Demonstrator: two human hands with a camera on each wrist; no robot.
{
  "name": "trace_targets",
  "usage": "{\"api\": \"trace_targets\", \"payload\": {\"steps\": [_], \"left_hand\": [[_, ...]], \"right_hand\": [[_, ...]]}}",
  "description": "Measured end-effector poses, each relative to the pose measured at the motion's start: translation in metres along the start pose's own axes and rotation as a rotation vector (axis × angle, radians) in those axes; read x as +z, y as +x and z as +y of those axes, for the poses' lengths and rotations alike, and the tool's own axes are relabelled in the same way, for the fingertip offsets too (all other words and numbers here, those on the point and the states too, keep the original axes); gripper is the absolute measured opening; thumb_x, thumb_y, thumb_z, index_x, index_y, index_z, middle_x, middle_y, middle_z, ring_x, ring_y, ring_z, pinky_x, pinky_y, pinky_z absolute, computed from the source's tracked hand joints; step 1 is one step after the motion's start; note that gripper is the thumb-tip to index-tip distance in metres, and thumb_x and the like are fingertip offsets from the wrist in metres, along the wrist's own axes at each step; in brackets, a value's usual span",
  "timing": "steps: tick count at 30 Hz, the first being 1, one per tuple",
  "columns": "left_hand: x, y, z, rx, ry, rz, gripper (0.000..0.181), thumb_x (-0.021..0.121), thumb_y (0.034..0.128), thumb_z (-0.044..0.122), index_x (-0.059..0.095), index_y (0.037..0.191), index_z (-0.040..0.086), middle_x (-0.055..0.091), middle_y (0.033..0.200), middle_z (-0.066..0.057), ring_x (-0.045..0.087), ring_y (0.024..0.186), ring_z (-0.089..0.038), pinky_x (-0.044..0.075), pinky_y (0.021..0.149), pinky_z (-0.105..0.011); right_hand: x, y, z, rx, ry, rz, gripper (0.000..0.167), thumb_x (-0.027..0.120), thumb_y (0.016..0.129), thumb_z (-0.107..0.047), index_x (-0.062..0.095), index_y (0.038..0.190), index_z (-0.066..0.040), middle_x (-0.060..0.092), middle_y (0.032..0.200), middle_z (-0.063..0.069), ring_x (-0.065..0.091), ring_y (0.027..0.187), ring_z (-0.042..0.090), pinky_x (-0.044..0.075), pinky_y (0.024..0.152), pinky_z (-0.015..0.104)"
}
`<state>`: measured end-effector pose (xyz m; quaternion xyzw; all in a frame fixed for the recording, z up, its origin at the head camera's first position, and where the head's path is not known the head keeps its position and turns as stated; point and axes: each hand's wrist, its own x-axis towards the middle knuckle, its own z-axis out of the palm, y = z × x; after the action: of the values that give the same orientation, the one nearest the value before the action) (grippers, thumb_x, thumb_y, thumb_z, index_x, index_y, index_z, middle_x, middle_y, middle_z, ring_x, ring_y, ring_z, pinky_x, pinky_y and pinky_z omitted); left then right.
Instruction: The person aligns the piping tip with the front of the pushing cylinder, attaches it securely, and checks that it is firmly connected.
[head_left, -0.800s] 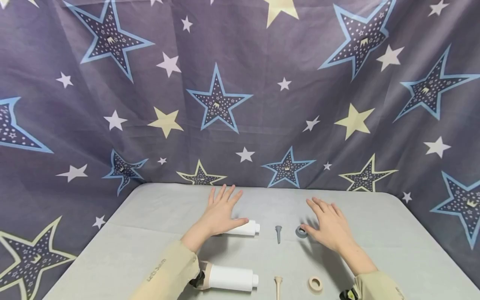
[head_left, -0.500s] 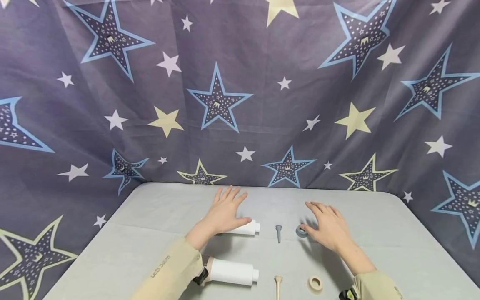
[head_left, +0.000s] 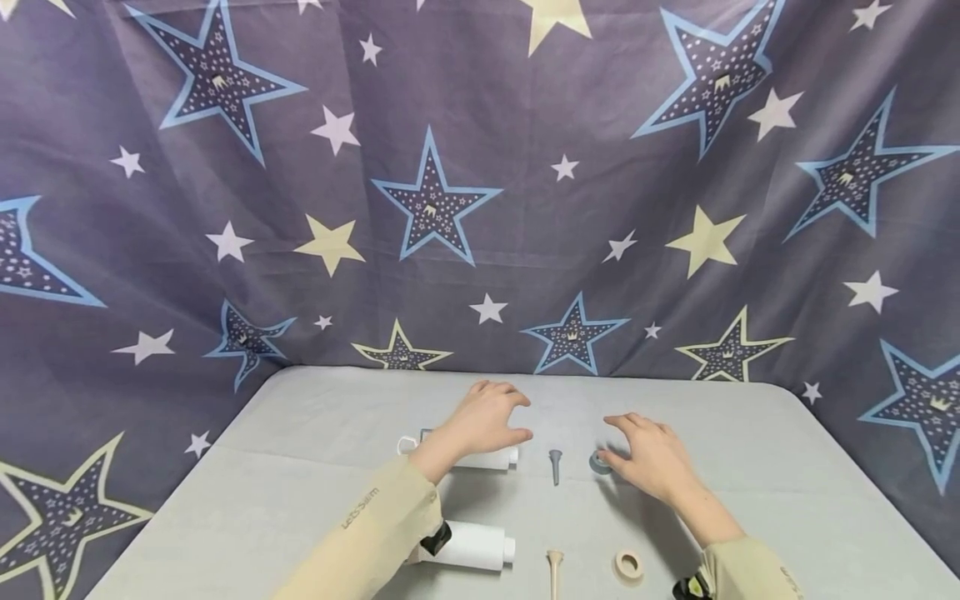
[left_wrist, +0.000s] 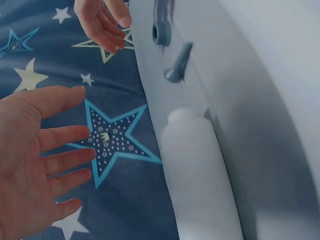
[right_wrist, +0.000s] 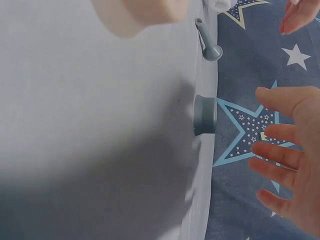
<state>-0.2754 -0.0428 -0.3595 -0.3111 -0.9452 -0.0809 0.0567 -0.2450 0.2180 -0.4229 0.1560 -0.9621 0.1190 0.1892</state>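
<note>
The left hand [head_left: 480, 423] hovers over the far white cylindrical bottle [head_left: 491, 459], fingers relaxed, gripping nothing; the right hand [head_left: 651, 457], likewise loose, hovers by the grey flared ring [right_wrist: 205, 116]. A grey tapered peg [head_left: 555, 467] lies between bottle and ring. A beige peg [head_left: 555, 571] and beige ring [head_left: 620, 568] lie nearer, apparently arranged by colour.

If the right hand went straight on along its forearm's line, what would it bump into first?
The right hand would probably meet the dark star-printed fabric curtain beyond the light-grey table, though depth is unclear.
</note>
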Motion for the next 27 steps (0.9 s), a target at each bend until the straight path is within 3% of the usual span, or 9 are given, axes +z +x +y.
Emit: {"api": "trace_targets", "payload": {"steps": [10, 19, 27], "left_hand": [[0.005, 0.022, 0.013, -0.015, -0.106, -0.034, 0.037, 0.063, 0.0814, 0.034, 0.063, 0.113, 0.016, 0.063, 0.109, 0.001, 0.058, 0.102, -0.017, 0.043, 0.088, -0.036], [0.013, 0.037, 0.019, -0.051, -0.199, -0.018, 0.027, 0.066, 0.0793, 0.026, 0.066, 0.105, 0.016, 0.067, 0.098, 0.002, 0.060, 0.092, -0.013, 0.046, 0.080, -0.028], [0.022, 0.045, 0.022, -0.088, -0.359, -0.106, 0.022, 0.068, 0.0774, 0.020, 0.067, 0.098, 0.012, 0.067, 0.087, 0.002, 0.060, 0.081, -0.011, 0.045, 0.076, -0.024]], "right_hand": [[0.003, 0.003, -0.003, 0.030, 0.045, -0.041, 0.045, 0.070, 0.074, -0.036, 0.063, 0.110, -0.011, 0.064, 0.105, 0.006, 0.061, 0.090, 0.025, 0.047, 0.074, 0.044], [0.007, 0.009, -0.003, 0.076, 0.111, -0.124, 0.039, 0.072, 0.072, -0.029, 0.064, 0.106, -0.012, 0.065, 0.098, 0.002, 0.062, 0.083, 0.019, 0.048, 0.066, 0.038], [0.011, 0.011, -0.003, 0.091, 0.137, -0.186, 0.037, 0.073, 0.071, -0.026, 0.064, 0.104, -0.011, 0.065, 0.095, 0.002, 0.062, 0.078, 0.016, 0.048, 0.062, 0.036]]}}
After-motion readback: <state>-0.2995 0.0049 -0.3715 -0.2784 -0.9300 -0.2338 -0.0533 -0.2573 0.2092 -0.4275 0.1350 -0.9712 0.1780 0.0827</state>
